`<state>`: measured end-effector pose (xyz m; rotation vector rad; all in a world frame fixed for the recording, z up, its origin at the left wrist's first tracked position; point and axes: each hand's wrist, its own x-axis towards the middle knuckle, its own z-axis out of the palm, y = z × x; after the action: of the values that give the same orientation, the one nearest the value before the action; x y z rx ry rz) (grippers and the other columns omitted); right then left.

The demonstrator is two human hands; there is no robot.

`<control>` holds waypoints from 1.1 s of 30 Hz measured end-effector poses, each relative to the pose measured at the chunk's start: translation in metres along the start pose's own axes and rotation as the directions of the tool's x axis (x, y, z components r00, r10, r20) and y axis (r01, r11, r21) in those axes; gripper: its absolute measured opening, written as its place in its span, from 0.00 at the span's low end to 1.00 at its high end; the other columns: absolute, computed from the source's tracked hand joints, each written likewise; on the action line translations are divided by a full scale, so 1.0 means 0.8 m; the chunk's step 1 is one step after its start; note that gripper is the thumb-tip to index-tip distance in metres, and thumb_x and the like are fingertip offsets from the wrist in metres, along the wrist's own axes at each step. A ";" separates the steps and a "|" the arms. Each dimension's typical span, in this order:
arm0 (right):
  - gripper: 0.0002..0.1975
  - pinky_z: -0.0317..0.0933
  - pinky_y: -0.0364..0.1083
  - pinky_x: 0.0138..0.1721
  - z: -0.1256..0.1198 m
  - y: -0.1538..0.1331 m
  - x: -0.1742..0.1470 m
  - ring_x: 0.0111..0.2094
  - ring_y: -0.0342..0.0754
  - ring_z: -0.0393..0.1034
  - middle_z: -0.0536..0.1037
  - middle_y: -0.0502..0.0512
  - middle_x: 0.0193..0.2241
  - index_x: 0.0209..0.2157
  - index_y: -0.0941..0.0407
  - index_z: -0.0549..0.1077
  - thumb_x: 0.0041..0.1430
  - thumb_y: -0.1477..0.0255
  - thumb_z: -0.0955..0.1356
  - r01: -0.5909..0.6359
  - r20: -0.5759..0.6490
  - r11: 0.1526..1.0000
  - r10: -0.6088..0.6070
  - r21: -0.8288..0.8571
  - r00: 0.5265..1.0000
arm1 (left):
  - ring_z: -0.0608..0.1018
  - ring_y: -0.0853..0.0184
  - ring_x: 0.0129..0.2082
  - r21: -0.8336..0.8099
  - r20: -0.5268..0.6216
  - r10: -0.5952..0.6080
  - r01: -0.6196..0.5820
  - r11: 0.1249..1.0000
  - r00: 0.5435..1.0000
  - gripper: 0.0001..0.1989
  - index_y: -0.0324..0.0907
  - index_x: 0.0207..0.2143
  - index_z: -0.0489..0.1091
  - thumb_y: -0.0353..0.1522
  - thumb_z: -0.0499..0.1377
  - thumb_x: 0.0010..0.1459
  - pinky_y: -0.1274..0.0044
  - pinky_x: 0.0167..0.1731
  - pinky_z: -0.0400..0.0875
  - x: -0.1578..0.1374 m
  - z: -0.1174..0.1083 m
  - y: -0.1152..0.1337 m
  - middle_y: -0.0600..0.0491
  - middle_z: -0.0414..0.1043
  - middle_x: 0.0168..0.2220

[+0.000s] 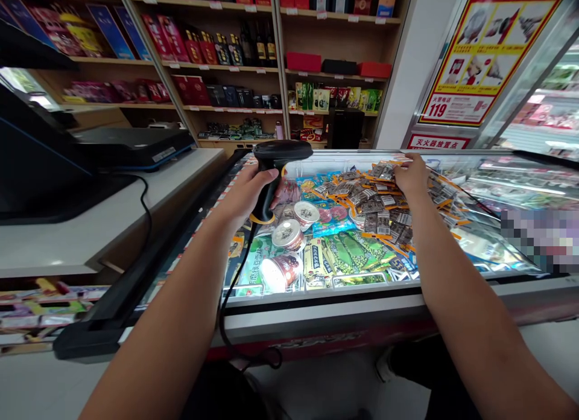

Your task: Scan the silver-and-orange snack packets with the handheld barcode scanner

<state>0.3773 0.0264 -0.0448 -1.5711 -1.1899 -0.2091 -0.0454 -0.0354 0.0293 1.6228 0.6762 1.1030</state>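
Note:
My left hand is wrapped round the handle of a black barcode scanner, held upright above the left part of a chest freezer's glass top. Its black cord hangs down toward the freezer's front edge. At the far side of the freezer, my right hand has its fingers curled on a snack packet at the edge of a pile; the fingertips are partly hidden. The pile of small dark packets with orange edges spreads across the glass. Ice cream cups and green ice-pop bags show beneath.
A counter with a black flat device stands at left. Shelves of boxes and bottles line the back. A red and yellow poster hangs at right. A blurred patch covers something at the right edge.

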 end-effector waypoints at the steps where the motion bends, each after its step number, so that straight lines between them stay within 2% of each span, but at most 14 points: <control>1: 0.20 0.59 0.71 0.51 -0.004 -0.012 -0.005 0.53 0.63 0.67 0.74 0.65 0.45 0.48 0.55 0.68 0.55 0.64 0.68 -0.025 -0.037 0.997 0.023 -0.074 0.999 | 0.68 0.71 0.16 -0.018 -0.032 0.006 -0.007 1.000 0.999 0.08 0.42 0.32 0.64 0.36 0.60 0.54 0.79 0.16 0.60 0.001 0.000 0.001 0.56 0.66 0.22; 3: 0.23 0.51 0.74 0.55 -0.010 -0.048 -0.019 0.60 0.68 0.58 0.70 0.69 0.53 0.51 0.55 0.69 0.54 0.65 0.70 -0.068 -0.113 0.981 0.048 -0.180 0.992 | 0.68 0.71 0.15 -0.050 -0.099 0.018 -0.023 0.999 0.995 0.09 0.42 0.32 0.64 0.36 0.60 0.53 0.79 0.16 0.60 0.002 -0.003 0.002 0.56 0.66 0.21; 5: 0.23 0.49 0.73 0.58 -0.010 -0.097 -0.041 0.62 0.67 0.55 0.67 0.68 0.57 0.54 0.54 0.69 0.56 0.67 0.69 0.045 -0.089 0.986 -0.060 -0.161 0.994 | 0.67 0.72 0.14 -0.083 -0.158 0.020 -0.033 0.996 0.987 0.10 0.42 0.33 0.65 0.39 0.58 0.55 0.78 0.16 0.60 0.001 -0.009 0.005 0.56 0.65 0.21; 8: 0.18 0.57 0.62 0.58 0.006 -0.180 -0.100 0.57 0.58 0.64 0.73 0.61 0.51 0.54 0.52 0.70 0.63 0.70 0.64 0.264 0.162 0.953 -0.288 0.150 0.944 | 0.66 0.73 0.13 -0.181 -0.171 0.023 -0.054 0.982 0.985 0.14 0.41 0.35 0.66 0.43 0.55 0.58 0.78 0.15 0.60 -0.004 -0.025 0.016 0.57 0.63 0.20; 9: 0.16 0.60 0.59 0.55 0.016 -0.207 -0.127 0.51 0.55 0.68 0.76 0.59 0.47 0.52 0.51 0.71 0.65 0.70 0.62 0.271 0.297 0.915 -0.359 0.298 0.885 | 0.65 0.73 0.13 -0.228 -0.142 0.026 -0.058 0.972 0.990 0.15 0.41 0.36 0.67 0.44 0.54 0.59 0.78 0.15 0.60 -0.008 -0.031 0.020 0.57 0.62 0.21; 10: 0.14 0.63 0.56 0.52 0.027 -0.231 -0.156 0.47 0.53 0.71 0.77 0.57 0.43 0.50 0.51 0.73 0.66 0.69 0.62 0.242 0.444 0.869 -0.438 0.431 0.782 | 0.65 0.74 0.14 -0.275 -0.106 0.032 -0.060 0.960 0.994 0.16 0.41 0.37 0.67 0.45 0.52 0.61 0.78 0.15 0.60 -0.011 -0.037 0.025 0.58 0.60 0.21; 12: 0.14 0.64 0.53 0.51 0.049 -0.274 -0.218 0.47 0.52 0.71 0.77 0.58 0.45 0.48 0.52 0.75 0.67 0.63 0.63 0.146 0.661 0.808 -0.558 0.571 0.502 | 0.64 0.74 0.14 -0.349 -0.062 0.034 -0.053 0.936 0.998 0.17 0.42 0.38 0.67 0.46 0.50 0.63 0.78 0.16 0.61 -0.018 -0.046 0.035 0.59 0.58 0.22; 13: 0.16 0.63 0.53 0.52 0.059 -0.291 -0.246 0.49 0.54 0.70 0.77 0.59 0.46 0.47 0.53 0.76 0.66 0.60 0.64 0.124 0.720 0.819 -0.555 0.560 0.417 | 0.64 0.75 0.13 -0.373 -0.062 0.029 -0.050 0.926 0.998 0.18 0.42 0.39 0.67 0.47 0.50 0.63 0.78 0.16 0.61 -0.020 -0.050 0.038 0.59 0.58 0.22; 15: 0.23 0.59 0.58 0.55 0.078 -0.320 -0.294 0.56 0.60 0.64 0.73 0.62 0.50 0.55 0.52 0.73 0.65 0.54 0.64 0.140 0.814 0.888 -0.458 0.438 0.356 | 0.63 0.75 0.12 -0.409 -0.083 0.026 -0.058 0.911 0.996 0.21 0.43 0.39 0.68 0.50 0.50 0.63 0.78 0.16 0.61 -0.024 -0.055 0.042 0.60 0.57 0.21; 19: 0.32 0.58 0.60 0.52 0.106 -0.353 -0.343 0.56 0.65 0.59 0.65 0.64 0.52 0.60 0.48 0.69 0.57 0.49 0.70 0.236 0.843 0.919 -0.385 0.315 0.376 | 0.63 0.75 0.12 -0.476 -0.052 0.061 -0.079 0.876 0.997 0.22 0.43 0.40 0.68 0.51 0.49 0.63 0.78 0.15 0.60 -0.024 -0.060 0.038 0.60 0.59 0.21; 24: 0.25 0.59 0.57 0.51 0.120 -0.352 -0.346 0.51 0.61 0.62 0.68 0.60 0.47 0.45 0.51 0.77 0.49 0.52 0.76 0.138 0.811 0.924 -0.380 0.357 0.445 | 0.64 0.74 0.12 -0.472 -0.016 0.047 -0.049 0.880 0.999 0.20 0.43 0.40 0.67 0.49 0.48 0.63 0.77 0.16 0.60 -0.020 -0.060 0.030 0.59 0.61 0.21; 27: 0.18 0.63 0.53 0.46 0.110 -0.332 -0.313 0.43 0.54 0.70 0.74 0.57 0.40 0.40 0.55 0.74 0.54 0.60 0.75 -0.094 0.807 0.877 -0.385 0.471 0.447 | 0.65 0.74 0.14 -0.466 0.049 0.075 -0.044 0.884 0.996 0.19 0.42 0.40 0.67 0.46 0.46 0.64 0.78 0.16 0.59 -0.019 -0.055 0.029 0.58 0.61 0.21; 30: 0.14 0.66 0.51 0.34 0.089 -0.301 -0.250 0.33 0.51 0.72 0.76 0.58 0.38 0.40 0.55 0.71 0.60 0.59 0.71 -0.245 0.807 0.841 -0.318 0.482 0.497 | 0.65 0.74 0.13 -0.389 0.060 0.084 -0.054 0.919 0.995 0.20 0.41 0.40 0.68 0.47 0.47 0.64 0.79 0.16 0.60 -0.019 -0.044 0.028 0.58 0.60 0.21; 33: 0.14 0.63 0.48 0.26 0.065 -0.258 -0.174 0.27 0.48 0.69 0.75 0.56 0.32 0.38 0.54 0.71 0.60 0.58 0.71 -0.206 0.710 0.855 -0.235 0.476 0.664 | 0.65 0.74 0.13 -0.233 0.056 0.044 -0.030 0.972 0.997 0.21 0.40 0.38 0.68 0.49 0.51 0.63 0.79 0.16 0.62 -0.019 -0.029 0.023 0.57 0.62 0.20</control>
<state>0.1301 -0.0320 -0.0263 -1.1432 -1.7104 0.8054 -0.0748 -0.0442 0.0427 1.4660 0.4603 1.1114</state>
